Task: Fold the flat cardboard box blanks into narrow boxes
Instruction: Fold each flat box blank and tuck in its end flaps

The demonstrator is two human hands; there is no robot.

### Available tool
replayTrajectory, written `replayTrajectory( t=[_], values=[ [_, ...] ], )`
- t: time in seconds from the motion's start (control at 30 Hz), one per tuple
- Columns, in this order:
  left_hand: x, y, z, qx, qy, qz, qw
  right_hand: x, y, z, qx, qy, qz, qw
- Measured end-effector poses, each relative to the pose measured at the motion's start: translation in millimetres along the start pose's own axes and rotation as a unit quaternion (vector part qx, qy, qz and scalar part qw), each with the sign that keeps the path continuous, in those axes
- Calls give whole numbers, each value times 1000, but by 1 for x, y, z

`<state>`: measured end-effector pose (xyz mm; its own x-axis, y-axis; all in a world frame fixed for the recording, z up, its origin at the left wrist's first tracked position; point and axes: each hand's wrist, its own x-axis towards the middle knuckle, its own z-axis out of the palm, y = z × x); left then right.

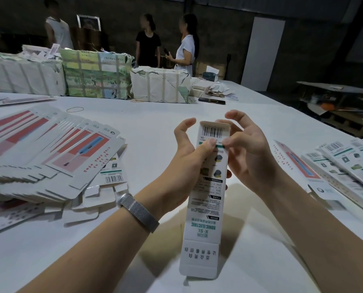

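I hold a long narrow white box (206, 208) upright over the table, its printed back with a barcode facing me. My left hand (189, 153) grips its left side, thumb pressed on the front near the top. My right hand (246, 149) holds the right side, thumb beside the left thumb, fingers curled behind the top end. The top end is open with its flap up; the bottom flap hangs unfolded toward me. A fanned stack of flat blanks (49, 149) with red and blue print lies at the left.
Narrow boxes and blanks (341, 166) lie at the right. Wrapped bundles (96, 75) line the far side of the white table (155, 119). A rubber band (75, 109) lies near them. Three people stand behind the table. The table's right edge drops to dark shelving.
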<state>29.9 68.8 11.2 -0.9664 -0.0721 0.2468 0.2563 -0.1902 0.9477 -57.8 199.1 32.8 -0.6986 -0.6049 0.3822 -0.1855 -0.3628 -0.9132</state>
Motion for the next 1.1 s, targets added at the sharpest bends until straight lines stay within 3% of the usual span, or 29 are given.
replayTrajectory(
  t=[0.17, 0.4, 1.1],
  values=[
    [0, 2, 0, 28, -12, 8, 1000, 0, -1, 3, 1, -8, -6, 1000],
    [-1, 0, 4, 44, -30, -3, 999, 2, -3, 6, -75, 46, -14, 996],
    [-2, -3, 5, 97, -48, 37, 993, 1, -3, 8, -107, 128, -53, 985]
  ],
)
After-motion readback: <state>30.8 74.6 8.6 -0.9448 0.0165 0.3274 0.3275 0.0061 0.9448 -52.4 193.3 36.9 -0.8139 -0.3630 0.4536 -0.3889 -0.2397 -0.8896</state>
